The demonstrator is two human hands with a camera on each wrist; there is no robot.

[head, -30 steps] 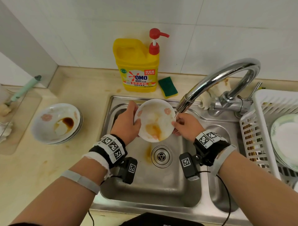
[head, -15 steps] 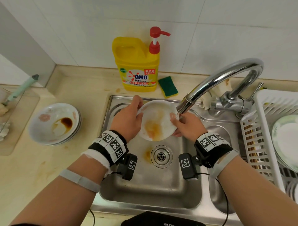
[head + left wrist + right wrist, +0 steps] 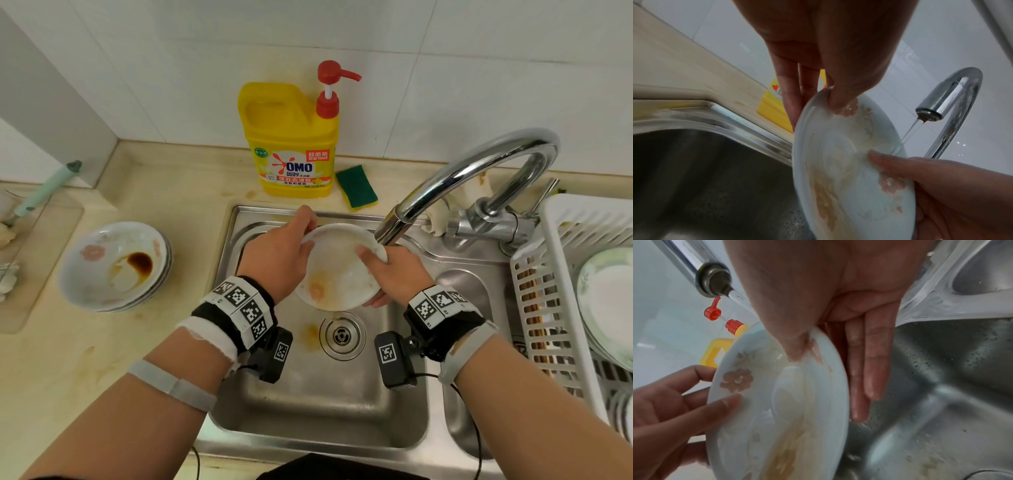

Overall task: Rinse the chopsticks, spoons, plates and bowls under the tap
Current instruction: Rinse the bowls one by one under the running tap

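A white plate [image 3: 337, 270] with pink flowers and orange sauce smears is tilted over the sink [image 3: 325, 394], under the tap [image 3: 479, 171]. My left hand [image 3: 277, 260] pinches its left rim, thumb on the inner face and fingers behind. My right hand [image 3: 390, 270] pinches the right rim the same way. In the left wrist view a thin stream of water [image 3: 910, 133] runs from the tap [image 3: 937, 105] onto the plate [image 3: 849, 170] near the right thumb. The right wrist view shows the plate [image 3: 777, 402] with sauce gathered at its lower edge.
A stack of dirty bowls [image 3: 113, 263] with dark sauce sits on the counter to the left. A white drying rack [image 3: 555, 274] at the right holds clean plates [image 3: 606, 291] and chopsticks. A yellow detergent bottle [image 3: 291, 144] and a green sponge [image 3: 356, 186] stand behind the sink.
The plate has tipped further toward me, and the orange sauce has slid from its middle to its lower edge. Both hands keep their hold; the right thumb has moved further onto the plate's face.
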